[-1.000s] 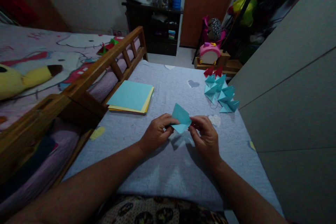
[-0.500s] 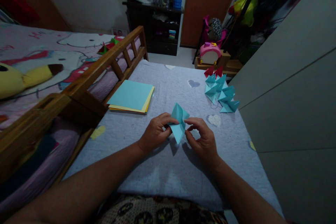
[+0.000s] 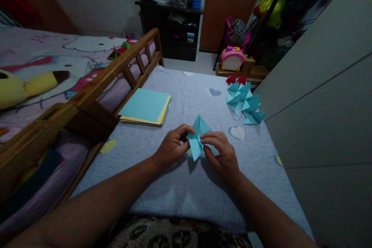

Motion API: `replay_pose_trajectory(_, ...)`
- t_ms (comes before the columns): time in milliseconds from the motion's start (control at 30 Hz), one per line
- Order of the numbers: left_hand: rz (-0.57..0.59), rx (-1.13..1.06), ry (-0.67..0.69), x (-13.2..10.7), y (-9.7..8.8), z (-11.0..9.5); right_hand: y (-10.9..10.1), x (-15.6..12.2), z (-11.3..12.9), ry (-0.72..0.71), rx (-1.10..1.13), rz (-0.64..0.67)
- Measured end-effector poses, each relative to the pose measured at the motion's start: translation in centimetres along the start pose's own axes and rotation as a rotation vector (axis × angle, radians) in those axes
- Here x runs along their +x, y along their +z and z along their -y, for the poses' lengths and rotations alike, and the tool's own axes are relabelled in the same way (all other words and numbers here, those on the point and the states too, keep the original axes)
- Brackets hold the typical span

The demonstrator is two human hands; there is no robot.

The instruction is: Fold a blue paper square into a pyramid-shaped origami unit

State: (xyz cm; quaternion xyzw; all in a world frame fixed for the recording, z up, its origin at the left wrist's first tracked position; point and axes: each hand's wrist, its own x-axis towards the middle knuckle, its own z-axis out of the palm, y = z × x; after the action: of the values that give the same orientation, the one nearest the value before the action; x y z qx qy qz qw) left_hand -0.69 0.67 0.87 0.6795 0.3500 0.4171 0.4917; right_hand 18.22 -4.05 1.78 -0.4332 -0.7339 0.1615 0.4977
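A folded light-blue origami paper (image 3: 196, 148) is held between my two hands above the cloth-covered surface, one point toward me and one away. My left hand (image 3: 173, 145) pinches its left side between thumb and fingers. On the opposite edge, my right hand (image 3: 222, 151) has its thumb and fingertips closed on the paper. A stack of square paper sheets (image 3: 145, 104), light blue on top with yellow beneath, lies to the left. Several folded light-blue paper pieces (image 3: 238, 97) stand at the far right, with red folded pieces (image 3: 232, 79) behind them.
Along the left runs a wooden bed rail (image 3: 116, 73), with a bed and a yellow plush toy (image 3: 26, 89) beyond. A pale cabinet (image 3: 325, 112) borders the right side. Past the far edge are a dark shelf unit (image 3: 171, 27) and a pink toy case (image 3: 233, 59).
My right fingers have moved left onto the paper's middle. The paper has turned slightly, its far point shifting right and its near point left.
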Motion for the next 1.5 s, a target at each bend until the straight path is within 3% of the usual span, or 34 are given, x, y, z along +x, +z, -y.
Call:
replay_pose_trajectory(167,0.028,-0.048,0.007,-0.16,0.13,0.36,-0.06,0.12,-0.05,-0.024,0.016,0.024)
replay_pose_trajectory(400,0.097,0.108,0.121,0.16,-0.34,-0.08,-0.20,0.14,0.01,-0.021,-0.004,0.027)
replay_pose_trajectory(800,0.024,0.098,0.148,0.18,-0.32,-0.20,0.09,-0.07,0.00,0.039,-0.061,-0.060)
replay_pose_trajectory(1133,0.085,0.061,0.187,0.06,-0.12,0.35,0.16,-0.33,-0.24,-0.003,-0.089,-0.034)
replay_pose_trajectory(1500,0.094,0.188,0.191,0.04,0.04,-0.01,0.24,-0.14,0.09,-0.012,-0.051,-0.044)
